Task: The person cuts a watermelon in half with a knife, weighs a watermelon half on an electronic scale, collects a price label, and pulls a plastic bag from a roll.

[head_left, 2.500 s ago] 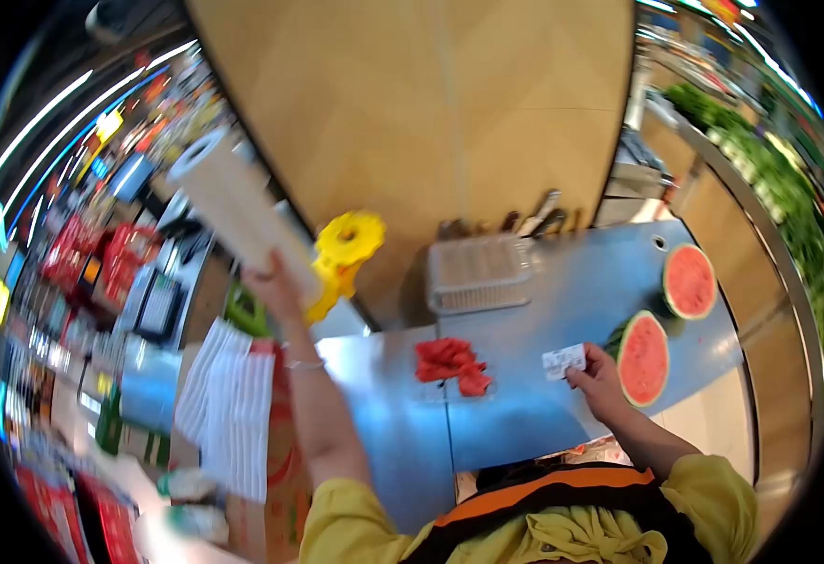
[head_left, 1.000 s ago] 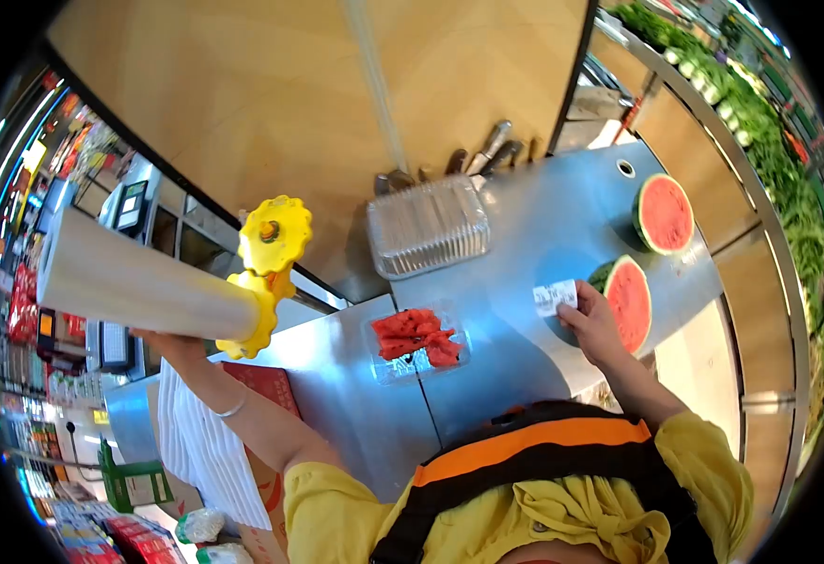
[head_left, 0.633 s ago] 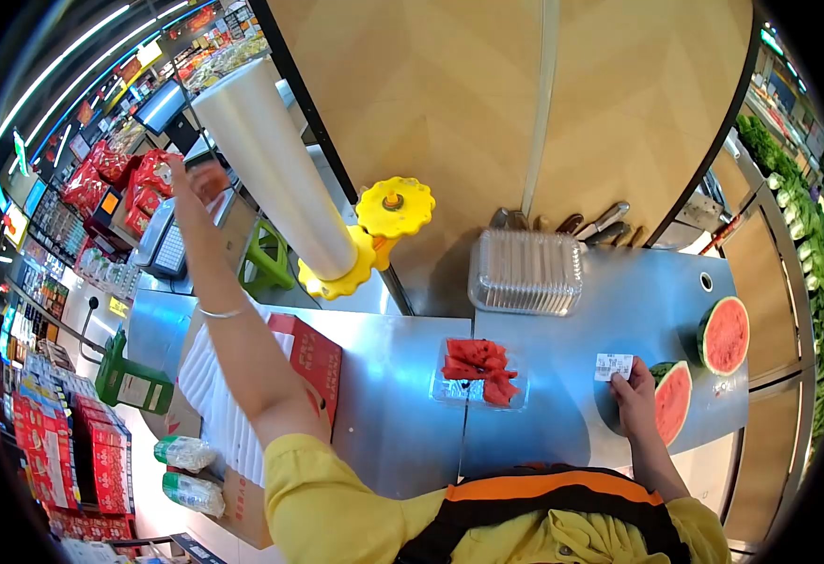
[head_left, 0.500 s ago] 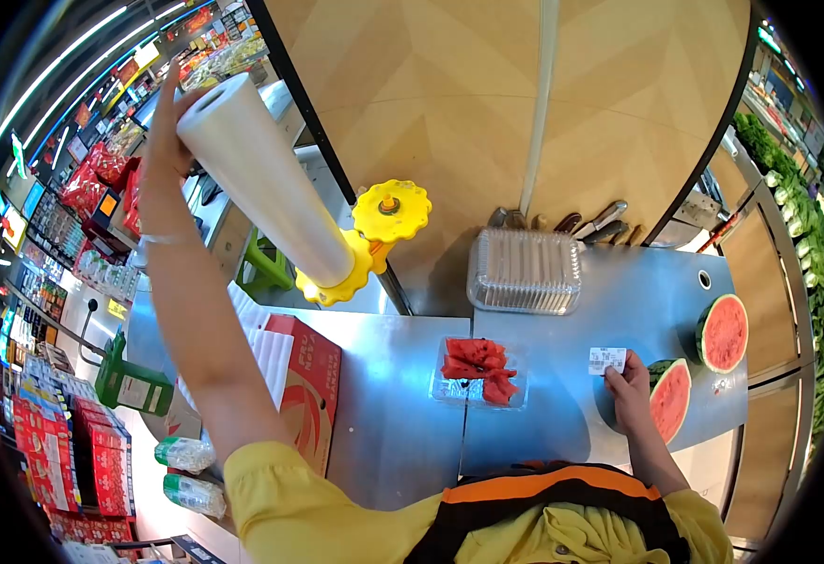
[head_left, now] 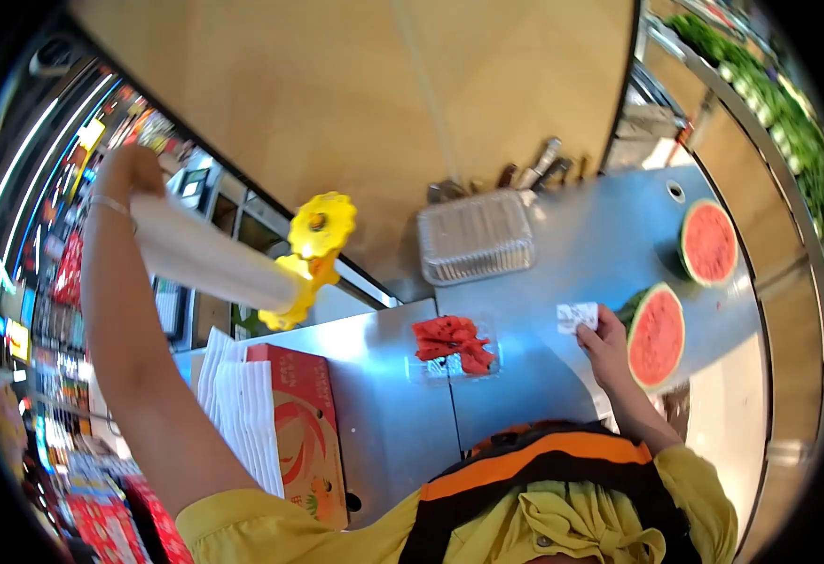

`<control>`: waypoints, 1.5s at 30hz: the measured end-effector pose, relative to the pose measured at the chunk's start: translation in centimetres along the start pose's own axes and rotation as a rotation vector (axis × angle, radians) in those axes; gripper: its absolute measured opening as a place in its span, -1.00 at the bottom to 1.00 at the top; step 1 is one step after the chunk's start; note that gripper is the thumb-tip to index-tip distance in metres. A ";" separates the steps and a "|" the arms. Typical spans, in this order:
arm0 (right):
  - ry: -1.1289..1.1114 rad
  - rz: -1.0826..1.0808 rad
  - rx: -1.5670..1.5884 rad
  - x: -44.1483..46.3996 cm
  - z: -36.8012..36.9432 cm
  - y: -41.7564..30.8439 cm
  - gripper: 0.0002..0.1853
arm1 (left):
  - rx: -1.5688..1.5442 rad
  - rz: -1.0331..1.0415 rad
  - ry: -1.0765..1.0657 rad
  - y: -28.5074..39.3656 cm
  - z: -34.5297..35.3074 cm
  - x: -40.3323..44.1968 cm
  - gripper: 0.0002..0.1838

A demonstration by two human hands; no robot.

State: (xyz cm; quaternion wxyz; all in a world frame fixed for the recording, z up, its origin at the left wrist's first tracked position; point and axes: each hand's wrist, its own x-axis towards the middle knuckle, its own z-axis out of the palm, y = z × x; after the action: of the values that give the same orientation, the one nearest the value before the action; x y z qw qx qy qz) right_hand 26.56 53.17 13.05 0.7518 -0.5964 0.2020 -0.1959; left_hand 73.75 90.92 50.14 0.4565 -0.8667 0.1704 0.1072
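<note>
My left hand [head_left: 136, 171] is raised at the upper left, with its bent fingers around the top end of a white roll of plastic film [head_left: 210, 254]. Some of those fingers are blurred or hidden. Yellow scalloped wheels [head_left: 322, 226] sit at the roll's lower end. Over the steel counter, my right hand [head_left: 604, 343] pinches a small white printed label [head_left: 576, 318]. Left of that hand, cut watermelon pieces [head_left: 451, 343] lie in a clear plastic tray [head_left: 415, 368]. A watermelon half [head_left: 656, 336] rests close to the right hand, cut face showing.
Another watermelon half [head_left: 710, 242] lies farther right. Clear plastic containers [head_left: 476, 237] stand at the back of the counter [head_left: 590, 249], with several knives [head_left: 543, 164] behind them along the wall. A red printed carton [head_left: 304, 423] and white ribbed foam [head_left: 243, 404] are at the left.
The whole view has turned and shifted, so the counter items appear farther left. My left hand sits lower in view, its fingers more bent at the roll's end. My right hand still holds the label.
</note>
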 end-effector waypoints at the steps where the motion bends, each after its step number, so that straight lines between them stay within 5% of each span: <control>1: -0.002 0.014 0.038 -0.4 -0.2 -0.2 -0.88 | 0.025 -0.043 0.106 2.4 -0.6 -1.7 -0.66; 4: -0.003 0.026 0.075 -0.4 -1.2 -0.3 -0.88 | -0.163 -0.084 0.476 10.2 0.9 -2.9 -0.82; 5: -0.020 0.035 0.066 -0.5 -1.5 -0.2 -0.88 | -0.237 -0.016 0.487 14.2 0.4 -6.4 -0.79; 6: -0.032 0.041 0.069 -0.6 -1.8 -0.1 -0.88 | -0.167 0.165 0.751 15.8 4.1 -7.0 -0.85; 8: -0.038 0.068 0.039 0.0 -1.9 -0.1 -0.89 | -0.054 0.023 0.651 21.4 3.3 -16.7 -0.87; 14: -0.319 0.164 0.138 3.5 5.3 0.2 -0.82 | -0.601 -0.306 0.657 16.7 13.5 -28.9 -0.92; 15: -0.426 0.223 0.182 4.0 8.2 -0.2 -0.81 | -0.752 -0.300 0.815 15.4 15.9 -29.8 -0.92; 20: -0.803 0.500 0.488 4.0 24.4 -0.1 -0.80 | -1.260 -0.340 0.955 11.5 20.8 -30.2 -0.86; 24: -0.880 0.653 0.745 2.3 33.4 -0.6 -0.84 | -1.179 -0.396 0.997 11.7 20.8 -32.4 -0.84; 33: -1.088 0.860 0.945 -0.9 39.3 0.0 -0.85 | -1.294 -0.424 1.192 17.2 25.6 -41.8 -0.90; 45: -1.104 0.851 0.699 -8.4 44.3 0.1 -0.90 | -1.173 -0.382 1.217 20.3 23.6 -45.2 -0.85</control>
State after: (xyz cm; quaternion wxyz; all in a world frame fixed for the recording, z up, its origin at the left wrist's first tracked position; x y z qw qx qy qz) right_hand 43.27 93.89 22.73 0.8983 -0.2073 -0.0633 0.3822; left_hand 23.57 108.76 37.02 -0.2244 -0.8827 0.1536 -0.3831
